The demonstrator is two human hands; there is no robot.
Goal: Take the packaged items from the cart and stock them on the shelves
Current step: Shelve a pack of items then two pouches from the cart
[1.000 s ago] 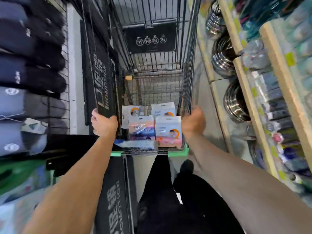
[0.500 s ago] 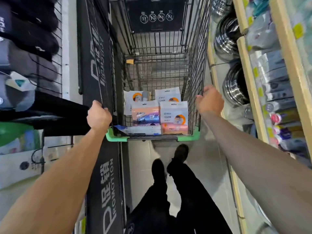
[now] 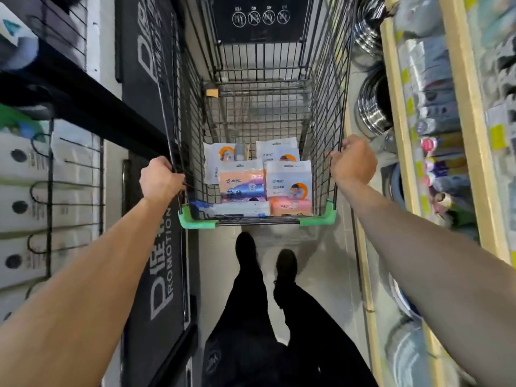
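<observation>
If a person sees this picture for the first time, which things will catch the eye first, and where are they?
First the wire cart in the middle, with the left hand and right hand gripping its two side rims. Next, the bright packaged items piled at the cart's near end, above the green corner guards. Then the shiny steel bowls beside the stocked shelves on the right.
</observation>
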